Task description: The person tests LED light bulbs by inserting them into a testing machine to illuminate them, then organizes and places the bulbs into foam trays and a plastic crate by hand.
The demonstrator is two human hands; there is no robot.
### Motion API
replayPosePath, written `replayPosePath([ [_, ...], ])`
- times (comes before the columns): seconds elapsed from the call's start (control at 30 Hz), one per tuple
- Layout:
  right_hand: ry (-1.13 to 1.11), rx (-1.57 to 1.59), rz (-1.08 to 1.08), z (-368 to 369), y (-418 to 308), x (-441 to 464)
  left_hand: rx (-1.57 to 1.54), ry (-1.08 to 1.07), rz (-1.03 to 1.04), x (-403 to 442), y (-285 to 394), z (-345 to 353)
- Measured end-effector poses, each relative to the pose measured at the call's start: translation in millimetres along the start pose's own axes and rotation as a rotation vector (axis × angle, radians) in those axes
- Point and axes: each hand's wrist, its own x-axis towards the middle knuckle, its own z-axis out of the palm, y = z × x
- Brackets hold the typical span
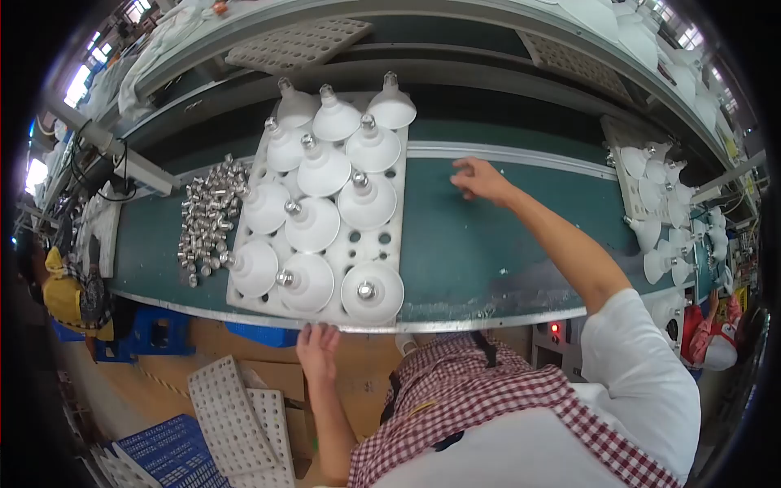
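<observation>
lamps (313,231) rest on tray (369,243) near right fingers (465,180)

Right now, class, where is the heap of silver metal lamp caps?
In the head view, the heap of silver metal lamp caps lies on the green bench, just left of the perforated tray holding white lamp shells.

The long green tabletop (464,252) bears a pile of small silver metal caps (210,215), a white rectangular perforated board (369,244) and, well apart, a similar board (615,137).
</observation>
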Motion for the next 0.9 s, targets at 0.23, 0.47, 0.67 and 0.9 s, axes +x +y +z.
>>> replayPosePath([
  [0.23, 0.151, 0.525, 0.229, -13, -17, 188, -0.073, 0.061, -0.176, -31, -13, 46],
  [0.47, -0.041, 0.524, 0.080, -9, -24, 282, -0.105, 0.339, -0.281, -23, -31, 67],
  [0.67, -0.302, 0.544, 0.056, -27, -4, 288, -0.193, 0.307, -0.189, -18, -45, 68],
  [0.9, -0.091, 0.529, 0.109, -86, 26, 161, -0.195, 0.319, 0.012, -61, -41, 78],
])
